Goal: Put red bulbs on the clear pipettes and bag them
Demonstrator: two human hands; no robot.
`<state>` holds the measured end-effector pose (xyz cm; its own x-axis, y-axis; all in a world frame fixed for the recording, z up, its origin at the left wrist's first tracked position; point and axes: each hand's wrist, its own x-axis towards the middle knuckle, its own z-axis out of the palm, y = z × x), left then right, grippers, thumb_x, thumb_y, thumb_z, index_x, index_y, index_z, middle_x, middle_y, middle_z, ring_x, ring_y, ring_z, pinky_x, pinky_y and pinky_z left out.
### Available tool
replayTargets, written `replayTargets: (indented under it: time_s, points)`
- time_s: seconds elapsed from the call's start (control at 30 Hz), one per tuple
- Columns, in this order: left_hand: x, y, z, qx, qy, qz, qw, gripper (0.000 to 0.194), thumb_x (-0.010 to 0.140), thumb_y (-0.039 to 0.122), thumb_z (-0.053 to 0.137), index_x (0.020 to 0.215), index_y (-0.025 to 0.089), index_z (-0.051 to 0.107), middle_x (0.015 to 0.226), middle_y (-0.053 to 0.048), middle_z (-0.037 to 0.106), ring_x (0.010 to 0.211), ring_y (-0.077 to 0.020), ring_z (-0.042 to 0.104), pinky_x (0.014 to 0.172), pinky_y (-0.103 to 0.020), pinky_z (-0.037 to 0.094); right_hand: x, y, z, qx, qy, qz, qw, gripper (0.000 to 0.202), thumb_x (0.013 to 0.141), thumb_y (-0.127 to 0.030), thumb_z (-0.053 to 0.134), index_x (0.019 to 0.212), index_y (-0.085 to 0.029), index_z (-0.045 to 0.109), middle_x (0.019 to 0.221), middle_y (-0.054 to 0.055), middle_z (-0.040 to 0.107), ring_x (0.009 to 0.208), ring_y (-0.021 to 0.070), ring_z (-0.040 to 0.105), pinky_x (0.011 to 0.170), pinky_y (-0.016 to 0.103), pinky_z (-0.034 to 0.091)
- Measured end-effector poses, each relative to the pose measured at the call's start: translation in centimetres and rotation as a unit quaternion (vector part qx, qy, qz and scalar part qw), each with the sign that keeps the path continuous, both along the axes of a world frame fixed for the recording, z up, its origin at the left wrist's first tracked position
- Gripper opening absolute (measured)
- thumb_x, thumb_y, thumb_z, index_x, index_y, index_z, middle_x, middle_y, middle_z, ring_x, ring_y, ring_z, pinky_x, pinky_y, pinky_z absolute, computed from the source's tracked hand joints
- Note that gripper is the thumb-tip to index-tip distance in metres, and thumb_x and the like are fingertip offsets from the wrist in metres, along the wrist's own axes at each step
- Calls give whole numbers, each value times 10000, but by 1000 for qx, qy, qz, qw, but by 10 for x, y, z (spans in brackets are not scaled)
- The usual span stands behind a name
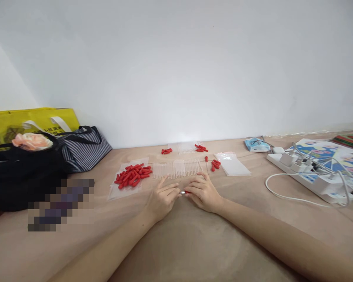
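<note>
My left hand [165, 197] and my right hand [205, 193] meet over the table, both closed in a pinch. Between them runs a small thin piece, with a silver part [182, 192] at my left fingertips and a red part [187, 192] under my right fingers. Its ends are hidden. Just beyond the hands lies a row of thin, clear sticks [179, 167]. A pile of red handle-like pieces [132, 176] rests on clear plastic to the left. More red pieces [215, 165] lie to the right, beside an upright-looking thin stick with a red end [206, 159].
Plastic bags [235, 167] lie right of the sticks. Smaller red groups [166, 151] sit by the wall. A power strip [306, 178] with chargers and a looped cable, a blue mask [257, 145] and printed sheets are at right. Bags [84, 150] and a blurred item occupy the left.
</note>
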<state>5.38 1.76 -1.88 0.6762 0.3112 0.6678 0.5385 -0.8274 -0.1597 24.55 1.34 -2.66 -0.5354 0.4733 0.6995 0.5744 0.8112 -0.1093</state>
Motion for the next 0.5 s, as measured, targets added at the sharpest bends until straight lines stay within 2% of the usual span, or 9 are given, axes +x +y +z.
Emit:
replayTargets:
  time_s: [0.17,0.3,0.5]
  points:
    - [0,2,-2,-1,-4,-9,1000,177,837,108,424,787,145,590,717,-36,683,814,-174,639,943,-472,335,0,2,0,-8,-8,1,1000,148,812,-228,462,831,-201,606,746,25,644,787,147,526,879,391,242]
    - [0,2,-1,-11,-8,-10,1000,169,839,122,430,786,144,589,731,-33,683,829,-176,633,933,-450,350,1,4,0,-13,-6,-16,1000,150,804,-296,494,794,-200,608,697,14,632,740,143,518,853,374,250]
    - [-6,5,0,-39,-9,25,999,133,827,187,470,859,165,598,819,-28,685,945,-216,588,932,-463,330,6,5,-1,-9,4,-44,999,175,804,-327,491,753,-197,597,684,12,628,708,141,492,826,362,250]
